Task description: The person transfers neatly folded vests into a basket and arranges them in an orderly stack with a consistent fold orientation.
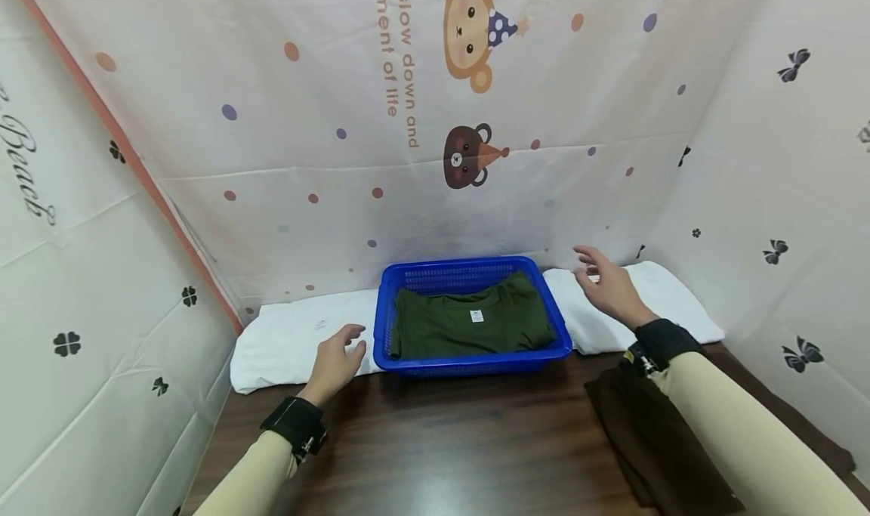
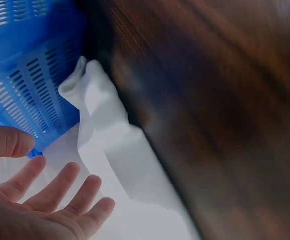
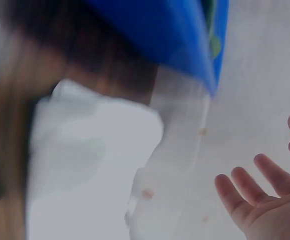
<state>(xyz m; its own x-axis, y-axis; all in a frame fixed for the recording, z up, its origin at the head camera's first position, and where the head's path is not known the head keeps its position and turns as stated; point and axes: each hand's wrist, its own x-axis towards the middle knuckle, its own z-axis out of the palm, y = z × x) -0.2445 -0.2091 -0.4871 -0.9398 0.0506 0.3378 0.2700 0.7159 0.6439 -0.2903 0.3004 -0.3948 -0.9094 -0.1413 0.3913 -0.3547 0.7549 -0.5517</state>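
Note:
A blue plastic basket with slotted walls stands against the back wall. In it lies a folded dark green T-shirt with a small white label at its collar. My left hand hovers by the basket's left side, over a folded white garment, its fingers relaxed and holding nothing. On the other side my right hand is raised over a second folded white garment. Its fingers are loosely bent, with nothing in them. The left wrist view shows the left fingers spread near the slotted basket wall.
Dark brown cloth lies on the right of the wooden table, partly under my right forearm. Printed fabric walls enclose the table at the back and both sides.

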